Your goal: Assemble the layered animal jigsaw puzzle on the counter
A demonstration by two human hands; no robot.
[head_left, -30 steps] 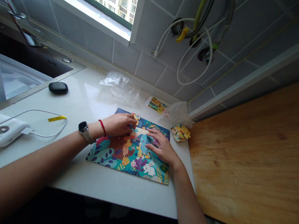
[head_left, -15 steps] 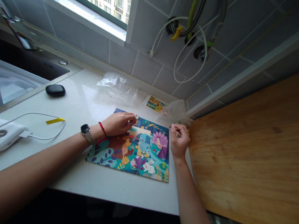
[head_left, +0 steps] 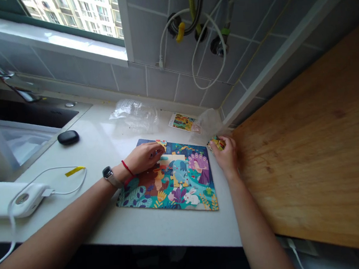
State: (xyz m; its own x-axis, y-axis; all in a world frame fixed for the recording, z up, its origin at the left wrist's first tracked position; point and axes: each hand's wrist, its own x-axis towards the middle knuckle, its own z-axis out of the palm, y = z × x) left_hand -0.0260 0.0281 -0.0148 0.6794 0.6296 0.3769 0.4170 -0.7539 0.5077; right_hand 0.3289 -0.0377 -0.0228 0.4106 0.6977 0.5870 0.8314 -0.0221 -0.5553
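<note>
A jigsaw puzzle [head_left: 198, 196] with a forest animal picture lies on the white counter, showing a rabbit, an elephant and a peacock. Over its upper left part is my left hand [head_left: 144, 155], fingers curled and pinched together at a small yellow and red puzzle piece [head_left: 161, 143]. The fingers partly cover this piece. A pale gap [head_left: 167, 159] shows in the picture just below them. Off the puzzle's upper right corner, my right hand [head_left: 227, 154] is closed around a small stack of puzzle pieces [head_left: 217, 143].
Behind the puzzle lie a picture card [head_left: 183, 122], a clear plastic bag [head_left: 211, 122] and crumpled plastic wrap [head_left: 134, 113]. On the left are a black case [head_left: 68, 137], a white power bank [head_left: 16, 199] with a cable, and a sink [head_left: 23, 115]. A wooden panel [head_left: 305, 155] borders the right.
The view has shifted and turned. My right hand has tilted so the stack of pieces shows more. My left hand stays at the same part of the puzzle.
</note>
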